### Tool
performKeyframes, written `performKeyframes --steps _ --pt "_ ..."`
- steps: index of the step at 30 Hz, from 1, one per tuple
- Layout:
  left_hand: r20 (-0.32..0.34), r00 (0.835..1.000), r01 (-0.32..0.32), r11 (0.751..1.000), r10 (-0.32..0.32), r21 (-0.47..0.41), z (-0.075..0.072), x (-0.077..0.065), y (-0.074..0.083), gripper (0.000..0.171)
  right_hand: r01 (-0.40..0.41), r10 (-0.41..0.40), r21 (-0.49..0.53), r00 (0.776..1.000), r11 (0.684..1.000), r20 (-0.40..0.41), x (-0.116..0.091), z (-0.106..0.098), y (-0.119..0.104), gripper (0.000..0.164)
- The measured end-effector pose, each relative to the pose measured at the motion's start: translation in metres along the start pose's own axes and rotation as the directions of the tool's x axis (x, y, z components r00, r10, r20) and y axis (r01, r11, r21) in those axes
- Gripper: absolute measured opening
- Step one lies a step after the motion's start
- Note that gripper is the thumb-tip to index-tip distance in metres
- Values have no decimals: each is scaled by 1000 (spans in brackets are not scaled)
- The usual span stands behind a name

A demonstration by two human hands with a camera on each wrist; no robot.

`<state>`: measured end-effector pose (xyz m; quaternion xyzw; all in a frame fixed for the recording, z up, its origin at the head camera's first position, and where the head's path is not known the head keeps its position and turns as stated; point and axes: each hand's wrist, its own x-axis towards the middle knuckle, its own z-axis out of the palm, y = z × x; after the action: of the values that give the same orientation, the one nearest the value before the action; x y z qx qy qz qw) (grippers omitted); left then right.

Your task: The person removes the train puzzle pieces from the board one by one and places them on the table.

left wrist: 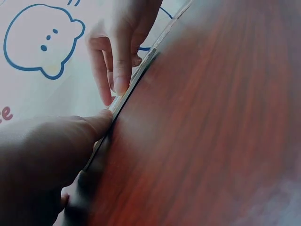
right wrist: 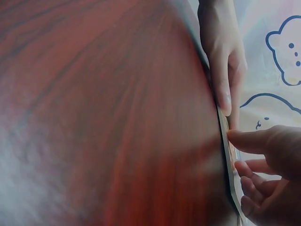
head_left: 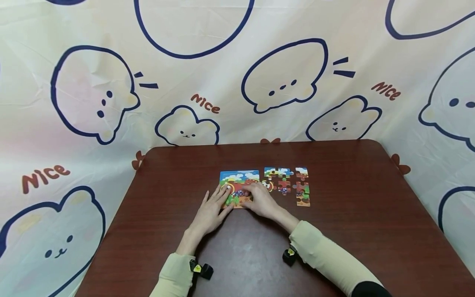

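Observation:
A colourful jigsaw puzzle [head_left: 239, 176] with blue sky, clouds and a red and green scene lies flat in its board on the table. My left hand [head_left: 209, 212] rests on its left side, fingers extended and thumb at the front edge. Over the right part, my right hand [head_left: 262, 201] has its thumb and bent fingers down on the surface, pinching a puzzle piece that they mostly hide. Both wrist views see the board [right wrist: 226, 155] nearly edge-on, with the right hand [left wrist: 123, 47] reaching down onto it beside the left hand [right wrist: 225, 61].
Several loose puzzle pieces [head_left: 284, 186] lie right of the board, some beside the right hand and a column of them [head_left: 302, 187] farther right. The brown wooden table [head_left: 167, 177] ends at a printed cloth backdrop [head_left: 230, 82]. Small black devices [head_left: 202, 270] are strapped at the wrists.

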<state>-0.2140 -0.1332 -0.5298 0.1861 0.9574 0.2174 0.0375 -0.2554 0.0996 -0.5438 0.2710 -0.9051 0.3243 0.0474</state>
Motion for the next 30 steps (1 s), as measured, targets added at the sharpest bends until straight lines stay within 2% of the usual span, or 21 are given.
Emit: performKeyframes --steps 3,6,10,19,26,30 --pt "-15 1000 -11 1000 11 -6 1 0 0 64 -21 20 24 1000 1000 10 -1 -2 -7 43" --pt "-19 1000 -18 1000 18 -4 1 0 0 60 -36 36 6 999 999 21 -1 -9 -17 35" --pt "-22 1000 -21 1000 21 -5 1 -1 0 58 -68 67 8 997 998 36 1 -10 -19 28" --pt "-40 999 -31 999 30 -11 4 -2 -1 56 -86 84 55 996 995 30 3 -5 -15 29" --pt "-39 999 -27 999 26 -17 4 -1 -2 57 -163 154 91 984 983 94 4 -9 -18 46" --pt "-44 999 -30 999 29 -29 5 -1 -2 57 -159 149 100 983 982 104 2 -8 -16 39"
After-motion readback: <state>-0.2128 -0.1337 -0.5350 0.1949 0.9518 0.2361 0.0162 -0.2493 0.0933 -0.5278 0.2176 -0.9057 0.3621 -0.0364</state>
